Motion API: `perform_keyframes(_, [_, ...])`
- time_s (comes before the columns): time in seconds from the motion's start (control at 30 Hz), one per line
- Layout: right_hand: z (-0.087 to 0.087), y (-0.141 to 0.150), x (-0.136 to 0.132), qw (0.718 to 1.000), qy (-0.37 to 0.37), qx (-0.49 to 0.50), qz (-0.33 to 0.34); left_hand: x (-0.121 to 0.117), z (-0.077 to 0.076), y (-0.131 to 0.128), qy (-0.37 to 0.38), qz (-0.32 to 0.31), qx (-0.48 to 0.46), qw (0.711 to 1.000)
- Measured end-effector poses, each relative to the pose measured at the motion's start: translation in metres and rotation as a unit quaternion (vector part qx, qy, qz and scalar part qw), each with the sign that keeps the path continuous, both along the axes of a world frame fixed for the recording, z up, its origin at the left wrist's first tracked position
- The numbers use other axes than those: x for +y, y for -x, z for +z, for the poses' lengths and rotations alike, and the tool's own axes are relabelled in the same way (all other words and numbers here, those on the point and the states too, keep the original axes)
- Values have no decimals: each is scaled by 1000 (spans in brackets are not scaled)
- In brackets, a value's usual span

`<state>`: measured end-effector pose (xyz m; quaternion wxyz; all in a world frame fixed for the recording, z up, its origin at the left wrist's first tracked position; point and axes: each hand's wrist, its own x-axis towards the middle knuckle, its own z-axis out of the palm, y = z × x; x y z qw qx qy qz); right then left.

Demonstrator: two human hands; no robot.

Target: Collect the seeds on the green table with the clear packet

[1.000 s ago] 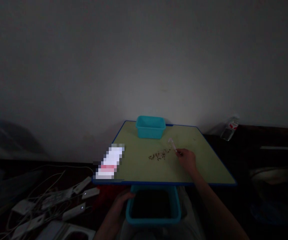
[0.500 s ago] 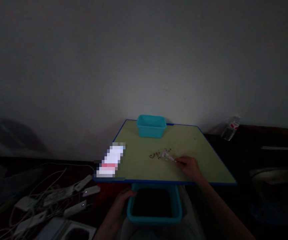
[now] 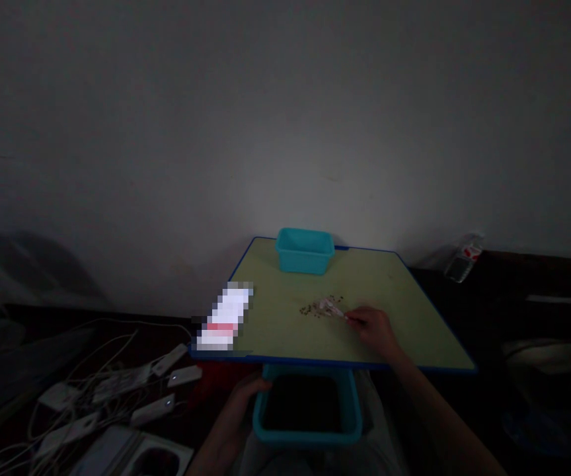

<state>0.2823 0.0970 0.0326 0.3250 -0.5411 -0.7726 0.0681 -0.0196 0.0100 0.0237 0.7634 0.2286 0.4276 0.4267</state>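
Observation:
My right hand (image 3: 372, 328) is closed around the end of a thin, pale tool (image 3: 334, 309); its kind is blurred and too dim to make out. The tool's far end lies among small dark bits (image 3: 308, 309) scattered on the table (image 3: 266, 330). Below the table's near edge, my left hand (image 3: 248, 390) grips the left rim of a turquoise plastic tub (image 3: 307, 437) at my lap. That tub's inside looks dark, and what it holds cannot be made out. A second turquoise tub (image 3: 304, 262) stands at the back of the table.
A bright, blurred-out phone-like screen (image 3: 223, 317) lies at the table's left edge. White power strips and cables (image 3: 121, 383) crowd the floor at left. A clear bottle (image 3: 464, 259) is beyond the table's right side, and a bare wall (image 3: 285, 119) rises behind.
The view has turned slightly left. Against the table, my right hand and the tool have moved a little left over the dark bits. My left hand keeps its hold on the tub.

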Motion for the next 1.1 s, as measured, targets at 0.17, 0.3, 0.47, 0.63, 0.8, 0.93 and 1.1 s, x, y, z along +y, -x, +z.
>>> perform_keyframes(0.17, [-3,-6,-8,1000,2,-4,-11,1,-5,5,-5,-19,-33,999])
perform_keyframes(0.3, [-3,-6,-11,1000,6,-13,-8,1,-6,5,-8,-4,-13,1000])
perform_keyframes(0.47, [-3,-7,-14,1000,4,-9,-10,1,-2,4,-7,2,-5,1000])
perform_keyframes(0.63, [-1,-7,-16,1000,4,-7,-16,0,-8,3,-11,11,-8,1000])
perform_keyframes(0.8, [2,-5,-18,1000,12,-11,-12,2,-17,6,-18,-11,-33,999])
perform_keyframes(0.93, [2,1,-17,1000,9,-10,-4,3,-18,6,-36,-20,-51,998])
perform_keyframes(1.1, [-1,7,-11,1000,5,-12,-12,0,-10,2,-31,-2,-22,999])
